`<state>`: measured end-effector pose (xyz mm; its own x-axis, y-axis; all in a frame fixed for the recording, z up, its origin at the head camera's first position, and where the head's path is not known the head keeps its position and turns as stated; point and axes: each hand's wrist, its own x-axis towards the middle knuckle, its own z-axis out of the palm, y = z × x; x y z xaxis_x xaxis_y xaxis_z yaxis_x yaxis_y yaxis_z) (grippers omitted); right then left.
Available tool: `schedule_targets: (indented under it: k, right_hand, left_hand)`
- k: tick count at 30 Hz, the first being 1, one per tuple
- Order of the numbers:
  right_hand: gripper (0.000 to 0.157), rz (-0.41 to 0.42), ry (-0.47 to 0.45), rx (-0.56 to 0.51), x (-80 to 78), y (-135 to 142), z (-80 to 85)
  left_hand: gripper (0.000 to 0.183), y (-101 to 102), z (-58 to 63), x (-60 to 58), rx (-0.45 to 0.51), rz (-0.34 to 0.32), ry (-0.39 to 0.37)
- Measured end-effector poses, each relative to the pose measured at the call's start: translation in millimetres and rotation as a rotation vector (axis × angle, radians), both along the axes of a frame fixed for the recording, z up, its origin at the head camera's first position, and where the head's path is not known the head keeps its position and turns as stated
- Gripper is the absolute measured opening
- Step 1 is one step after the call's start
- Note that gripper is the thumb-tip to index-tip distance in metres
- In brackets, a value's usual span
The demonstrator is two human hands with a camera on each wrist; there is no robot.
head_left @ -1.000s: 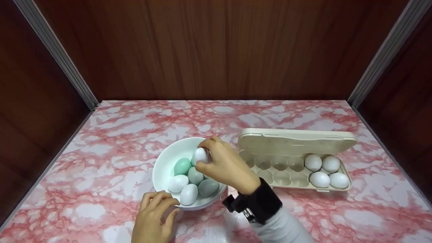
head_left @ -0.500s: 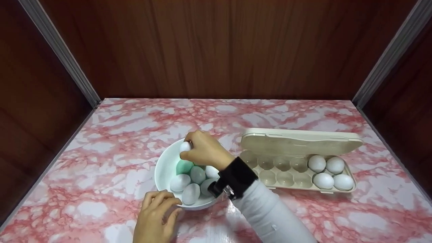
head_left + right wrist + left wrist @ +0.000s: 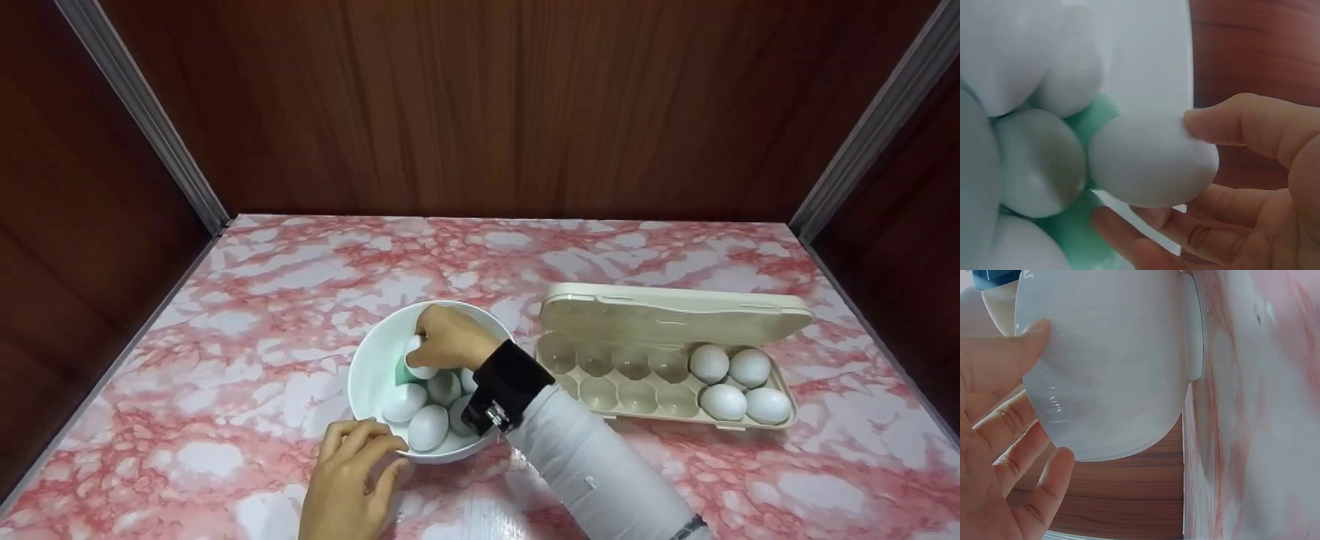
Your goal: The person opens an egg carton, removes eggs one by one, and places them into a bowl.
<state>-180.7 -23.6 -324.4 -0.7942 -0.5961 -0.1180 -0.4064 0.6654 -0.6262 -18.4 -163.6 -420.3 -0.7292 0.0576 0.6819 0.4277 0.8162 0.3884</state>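
A white egg (image 3: 422, 371) is pinched between the thumb and fingers of my right hand (image 3: 454, 337), inside a white bowl (image 3: 367, 367). The right wrist view shows this egg lying on its side, thumb on top and fingers beneath, close against green eggs (image 3: 1081, 233) and a greyish one (image 3: 1041, 163). More pale eggs (image 3: 428, 428) fill the bowl's near part; the right wrist hides some. My left hand (image 3: 352, 476) holds the bowl's near-left rim, thumb (image 3: 1033, 337) against the outer wall and fingers at the edge.
Right of the bowl stands a cream egg carton (image 3: 675, 311) with its lid raised. Several white eggs (image 3: 724, 403) sit in its right-hand cups; the cups (image 3: 600, 394) farther left show bare. Dark wood panels (image 3: 480, 112) enclose the marbled pink table (image 3: 247, 315).
My right hand moved left over the bowl with an egg, then lowered it onto the green eggs at the back left. The left hand stays at the rim.
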Motion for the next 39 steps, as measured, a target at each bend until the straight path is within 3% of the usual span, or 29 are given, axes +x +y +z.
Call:
schedule_targets:
  k: [11,16,25,31,39]
  right_hand:
    - [0.034,-0.012,-0.019,0.084,4.8,-6.8,-0.5]
    - [0.013,-0.013,-0.004,0.123,7.1,-5.8,2.6]
    - [0.046,-0.007,0.017,0.132,11.0,13.2,16.6]
    - [0.044,-0.034,0.027,0.055,14.7,31.6,28.9]
    - [0.041,-0.073,0.124,0.022,21.4,54.9,44.5]
  left_hand:
    - [0.025,1.3,1.3,-3.5,-0.009,0.0,0.01]
    - [0.026,1.8,1.3,-4.3,-0.012,-0.005,0.014]
    - [0.025,2.9,2.6,-2.3,-0.01,-0.008,-0.009]
    - [0.025,1.5,3.3,0.1,-0.007,-0.005,-0.019]
    - [0.026,1.0,1.3,0.3,0.002,-0.015,-0.007]
